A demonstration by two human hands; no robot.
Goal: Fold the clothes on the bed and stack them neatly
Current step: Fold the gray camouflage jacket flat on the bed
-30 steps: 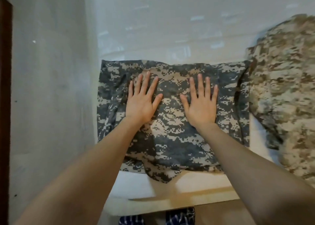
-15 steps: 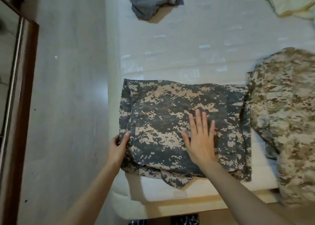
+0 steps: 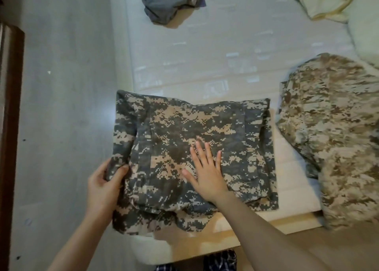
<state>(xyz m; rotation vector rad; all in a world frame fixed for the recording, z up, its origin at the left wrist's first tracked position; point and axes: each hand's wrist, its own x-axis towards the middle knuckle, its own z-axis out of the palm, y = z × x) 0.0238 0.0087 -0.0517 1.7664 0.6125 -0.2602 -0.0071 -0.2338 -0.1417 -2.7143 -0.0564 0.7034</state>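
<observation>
A grey digital-camouflage garment [image 3: 190,131] lies partly folded at the near left corner of the white bed [image 3: 205,61]. My left hand [image 3: 104,180] grips its lower left edge, thumb on top of the cloth, and that edge is lifted off the bed's side. My right hand [image 3: 205,170] lies flat on the middle of the garment, fingers straight and spread. To the right lies a tan camouflage garment [image 3: 332,131], rumpled and hanging over the near edge.
A crumpled grey garment [image 3: 170,2] lies at the far side of the bed and a pale yellow cloth [image 3: 322,0] at the far right. Grey floor [image 3: 61,106] runs along the left, with a dark wooden frame [image 3: 10,127] at the left border.
My left hand left the top of the grey camouflage garment, moved to its left edge and took hold of it. My right hand stayed pressed flat. The view rose, showing more of the bed.
</observation>
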